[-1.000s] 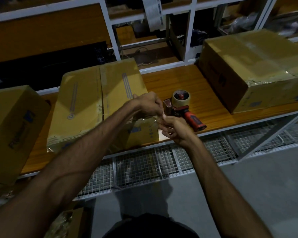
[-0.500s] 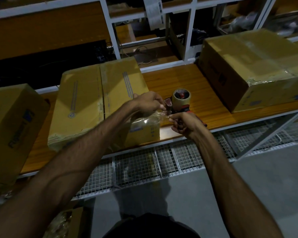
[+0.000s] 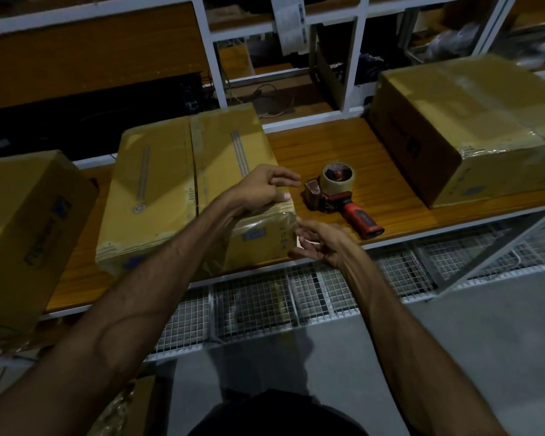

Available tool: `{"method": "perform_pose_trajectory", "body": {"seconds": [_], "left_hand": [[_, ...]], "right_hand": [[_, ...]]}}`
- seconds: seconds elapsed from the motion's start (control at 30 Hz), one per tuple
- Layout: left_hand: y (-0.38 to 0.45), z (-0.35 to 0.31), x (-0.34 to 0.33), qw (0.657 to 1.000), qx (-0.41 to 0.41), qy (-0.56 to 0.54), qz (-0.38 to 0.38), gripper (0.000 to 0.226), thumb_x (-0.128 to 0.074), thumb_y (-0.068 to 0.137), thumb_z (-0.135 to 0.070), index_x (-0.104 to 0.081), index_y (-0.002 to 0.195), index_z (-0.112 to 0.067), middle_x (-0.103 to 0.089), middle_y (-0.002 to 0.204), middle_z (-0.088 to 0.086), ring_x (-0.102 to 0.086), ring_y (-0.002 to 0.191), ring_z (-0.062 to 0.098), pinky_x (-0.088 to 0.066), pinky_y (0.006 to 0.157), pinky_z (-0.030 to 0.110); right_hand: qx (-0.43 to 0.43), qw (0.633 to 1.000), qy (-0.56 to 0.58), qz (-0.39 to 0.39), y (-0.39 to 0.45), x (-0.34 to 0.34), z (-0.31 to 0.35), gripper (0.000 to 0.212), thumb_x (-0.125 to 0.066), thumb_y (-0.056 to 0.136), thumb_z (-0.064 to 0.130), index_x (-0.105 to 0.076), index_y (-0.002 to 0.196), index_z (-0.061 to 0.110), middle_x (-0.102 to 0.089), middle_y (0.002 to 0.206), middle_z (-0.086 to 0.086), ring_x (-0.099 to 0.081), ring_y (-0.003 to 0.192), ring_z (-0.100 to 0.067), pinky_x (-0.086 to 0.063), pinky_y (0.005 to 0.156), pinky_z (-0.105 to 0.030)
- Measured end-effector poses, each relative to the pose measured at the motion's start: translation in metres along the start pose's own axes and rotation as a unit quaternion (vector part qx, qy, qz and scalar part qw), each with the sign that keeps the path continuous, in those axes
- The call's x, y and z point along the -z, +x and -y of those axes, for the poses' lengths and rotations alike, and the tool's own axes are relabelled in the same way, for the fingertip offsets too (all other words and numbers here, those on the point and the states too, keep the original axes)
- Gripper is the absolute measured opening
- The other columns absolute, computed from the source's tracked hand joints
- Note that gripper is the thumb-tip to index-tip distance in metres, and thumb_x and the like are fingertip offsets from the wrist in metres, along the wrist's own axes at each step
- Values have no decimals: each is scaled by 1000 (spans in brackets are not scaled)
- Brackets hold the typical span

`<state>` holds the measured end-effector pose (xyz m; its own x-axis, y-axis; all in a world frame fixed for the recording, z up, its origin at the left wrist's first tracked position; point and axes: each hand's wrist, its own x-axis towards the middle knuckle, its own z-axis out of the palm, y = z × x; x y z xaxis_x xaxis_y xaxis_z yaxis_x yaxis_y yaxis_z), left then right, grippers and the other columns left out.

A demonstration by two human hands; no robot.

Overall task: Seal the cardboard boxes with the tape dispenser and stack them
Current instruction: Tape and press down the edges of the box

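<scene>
We rest our left hand [image 3: 261,191] flat on the near right corner of the middle box [image 3: 170,184], grip spread; our right hand [image 3: 321,243] hovers just below, fingers relaxed, holding nothing. The tape dispenser [image 3: 340,193] lies just right of both hands on the wooden worktop [image 3: 312,146]. White shelving [image 3: 353,58] stands behind, wire mesh [image 3: 265,306] underneath.

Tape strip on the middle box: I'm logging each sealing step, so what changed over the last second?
Both hands left the spot beside the tape dispenser. The left hand now presses the clear tape strip onto the middle box corner; the right hand opened at the box's near right edge. Dispenser and boxes stayed put.
</scene>
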<state>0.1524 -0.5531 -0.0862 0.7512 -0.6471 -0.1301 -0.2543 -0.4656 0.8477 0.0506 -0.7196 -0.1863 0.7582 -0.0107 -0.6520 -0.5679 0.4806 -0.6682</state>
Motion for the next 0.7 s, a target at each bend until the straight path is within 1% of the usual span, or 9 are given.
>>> {"method": "perform_pose_trajectory", "body": {"seconds": [0.07, 0.13, 0.2, 0.3, 0.37, 0.43, 0.5, 0.6, 0.7], "left_hand": [[3, 5, 0, 1000, 1, 4, -6, 41, -65, 97, 10, -61, 137, 1, -66, 139, 14, -19, 57, -1, -42, 51, 15], [6, 10, 0, 1000, 2, 6, -11, 40, -67, 96, 8, -63, 135, -2, -68, 137, 12, -32, 40, 2, -41, 49, 19], [7, 12, 0, 1000, 1, 3, -16, 40, -68, 96, 9, -64, 134, -1, -69, 136, 12, -36, 39, 4, -41, 49, 18], [7, 13, -1, 1000, -1, -2, -17, 39, -69, 95, 8, -65, 133, -2, -70, 134, 10, -36, 39, 6, -42, 49, 18], [5, 13, -1, 1000, -2, -2, -19, 40, -70, 95, 7, -65, 133, -2, -71, 133, 9, -37, 39, 5, -41, 48, 19], [5, 11, -2, 1000, -2, -1, -20, 40, -70, 95, 7, -64, 134, -1, -71, 132, 8, -40, 39, 2, -41, 48, 18], [5, 11, -2, 1000, -1, -1, -23, 40, -70, 95, 6, -64, 134, -1, -71, 131, 7, -40, 39, 2, -42, 48, 18], [5, 12, -2, 1000, 1, -3, -24, 40, -72, 94, 5, -66, 132, -4, -72, 131, 6, -39, 40, 6, -42, 48, 19], [3, 10, -4, 1000, 6, -10, -29, 41, -70, 94, 9, -65, 133, -1, -72, 130, 7, -43, 42, 1, -41, 47, 19]], "right_hand": [[-6, 1000, -30, -2, 4, 2, -5, 27, -80, 94, 29, -71, 103, 5, -72, 71, -3, -67, 59, -11, -66, 84, -45], [-4, 999, -38, -18, 9, 7, -14, 35, -83, 93, 27, -68, 113, 1, -76, 81, -10, -72, 66, -16, -66, 80, -43], [36, 998, -15, -45, 10, 9, -25, 29, -82, 93, 16, -67, 111, 0, -75, 95, -18, -74, 74, -21, -66, 72, -40], [176, 977, -61, -102, 6, 8, -37, 21, -79, 93, 7, -66, 110, 5, -73, 98, -15, -72, 82, -23, -64, 68, -33], [275, 948, -121, -106, 1, 5, -40, 16, -77, 93, 5, -67, 105, 8, -71, 94, -8, -69, 85, -17, -59, 72, -30], [339, 922, -162, -92, -4, 1, -38, 12, -76, 92, 1, -68, 99, 7, -69, 89, -2, -65, 80, -5, -54, 72, -20], [377, 900, -204, -83, -8, -5, -34, 12, -74, 91, -2, -70, 92, 8, -70, 90, -1, -64, 79, 1, -52, 75, -15], [407, 873, -257, -77, -4, -7, -31, 24, -73, 91, -2, -73, 83, 21, -69, 98, -10, -67, 88, -11, -56, 83, -26], [422, 863, -266, -83, -4, -6, -36, 32, -72, 93, 1, -75, 84, 31, -67, 101, -7, -67, 92, -12, -56, 80, -25]]}}
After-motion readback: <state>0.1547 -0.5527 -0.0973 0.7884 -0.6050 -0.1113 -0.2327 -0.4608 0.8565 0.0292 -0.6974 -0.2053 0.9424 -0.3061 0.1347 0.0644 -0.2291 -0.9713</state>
